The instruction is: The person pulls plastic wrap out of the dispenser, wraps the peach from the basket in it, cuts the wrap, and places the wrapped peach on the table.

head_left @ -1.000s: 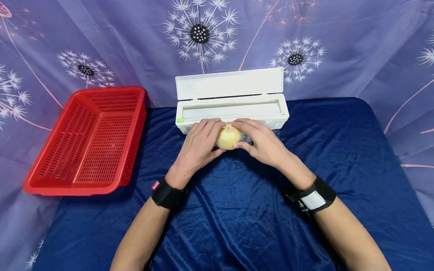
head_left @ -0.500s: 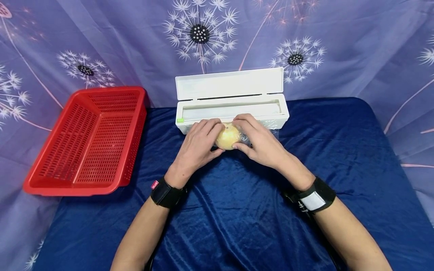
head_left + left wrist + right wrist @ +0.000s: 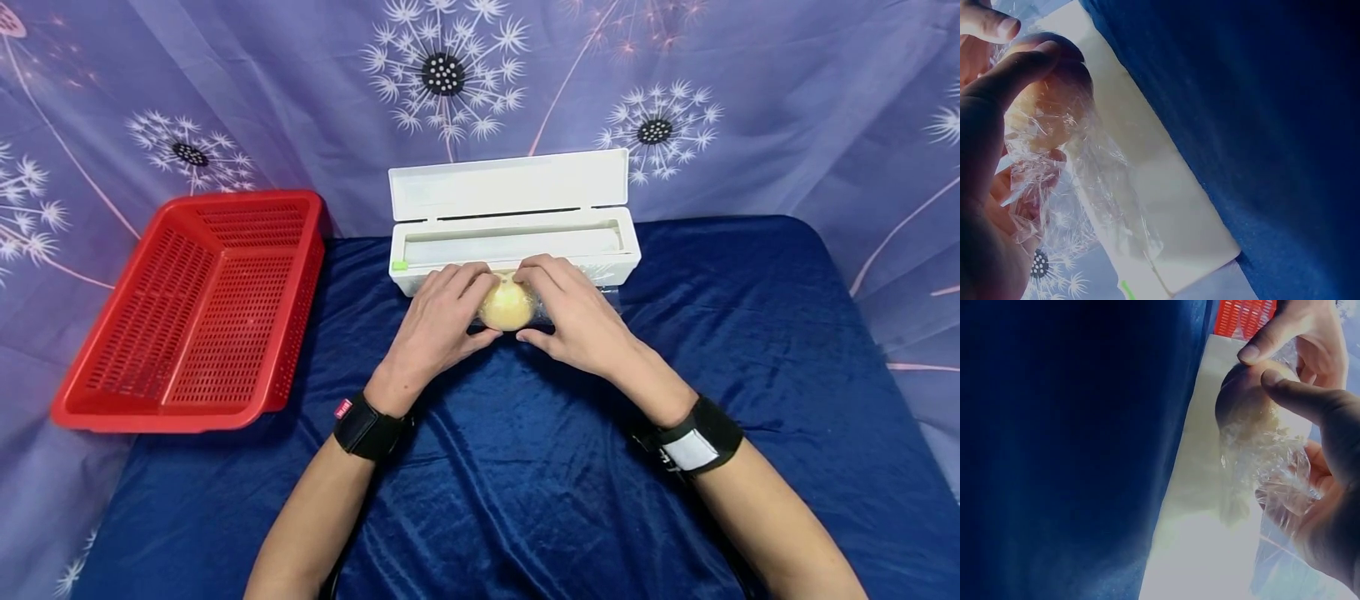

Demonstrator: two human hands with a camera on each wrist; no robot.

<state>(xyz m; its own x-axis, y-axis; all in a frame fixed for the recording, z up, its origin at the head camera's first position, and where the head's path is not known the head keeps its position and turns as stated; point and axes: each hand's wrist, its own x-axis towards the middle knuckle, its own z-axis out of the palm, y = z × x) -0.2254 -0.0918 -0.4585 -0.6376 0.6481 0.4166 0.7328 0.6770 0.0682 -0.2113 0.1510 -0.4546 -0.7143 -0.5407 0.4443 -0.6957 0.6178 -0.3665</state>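
A round yellow fruit (image 3: 507, 306) sits wrapped in clear cling film (image 3: 1054, 181) on the blue cloth, just in front of the white film dispenser (image 3: 513, 237). My left hand (image 3: 438, 321) cups its left side, thumb under and fingers curled over the top. My right hand (image 3: 577, 312) grips the right side the same way, pressing film (image 3: 1272, 469) against the fruit (image 3: 1247, 403). Both thumbs (image 3: 1297, 394) meet at the near side of the fruit (image 3: 1044, 112). The dispenser's lid stands open.
A red perforated basket (image 3: 202, 308) with nothing in it stands at the left edge of the blue-covered table (image 3: 525, 467). A purple dandelion-print curtain hangs behind. Black wrist straps are on both forearms.
The right hand's fingers have shifted slightly over the top of the fruit, covering more of it and pressing the film down. The left hand has hardly moved.
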